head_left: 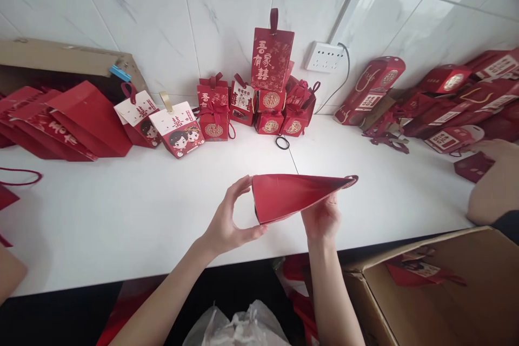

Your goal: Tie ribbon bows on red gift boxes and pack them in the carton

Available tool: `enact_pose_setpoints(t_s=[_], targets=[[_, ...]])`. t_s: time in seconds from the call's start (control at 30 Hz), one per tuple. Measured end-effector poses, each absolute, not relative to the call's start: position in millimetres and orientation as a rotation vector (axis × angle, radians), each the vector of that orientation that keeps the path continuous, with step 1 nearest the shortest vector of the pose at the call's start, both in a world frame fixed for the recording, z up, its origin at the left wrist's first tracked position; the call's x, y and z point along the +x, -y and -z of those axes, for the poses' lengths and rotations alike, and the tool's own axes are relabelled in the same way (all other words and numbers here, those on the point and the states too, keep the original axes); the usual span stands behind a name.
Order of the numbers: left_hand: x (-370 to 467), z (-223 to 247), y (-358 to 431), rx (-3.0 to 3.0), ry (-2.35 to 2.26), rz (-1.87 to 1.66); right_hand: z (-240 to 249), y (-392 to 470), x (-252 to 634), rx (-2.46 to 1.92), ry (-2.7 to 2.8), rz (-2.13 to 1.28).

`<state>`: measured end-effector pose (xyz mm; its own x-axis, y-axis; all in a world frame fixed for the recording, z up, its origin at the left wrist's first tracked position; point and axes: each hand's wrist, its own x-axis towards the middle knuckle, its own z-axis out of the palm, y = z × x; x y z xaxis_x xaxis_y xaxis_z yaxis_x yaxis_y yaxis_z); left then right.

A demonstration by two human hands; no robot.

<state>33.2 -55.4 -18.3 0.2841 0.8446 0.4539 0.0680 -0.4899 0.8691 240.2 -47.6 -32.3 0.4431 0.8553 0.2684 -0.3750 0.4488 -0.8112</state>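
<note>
A red folded box (294, 194) lies on its side in the air above the white table, its wide end to the left and its narrow end with a strap loop to the right. My left hand (233, 219) grips the wide end, fingers on the upper edge and thumb on the lower edge. Under the narrow end, my right hand (324, 216) supports the box from below, with its fingers partly hidden behind it.
Small red gift boxes (214, 124) stand along the wall on the white table (162, 227). Larger red boxes (91, 119) are at left, more (454, 102) at right. An open cardboard box (373, 303) sits at lower right. Another person's arm (497, 184) reaches in at right.
</note>
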Motion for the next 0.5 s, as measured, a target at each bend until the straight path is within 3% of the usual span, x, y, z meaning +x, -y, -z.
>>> enact_pose_setpoints(t_s=[0.33, 0.5], targets=[[46.0, -5.8, 68.4, 1.738, -0.887, -1.442, 29.1, 47.7, 226.7, -0.827, 0.637, -1.058], [42.7, -4.8, 62.2, 1.366, -1.012, -1.330, 23.5, 57.7, 224.4, -0.928, 0.673, -1.109]])
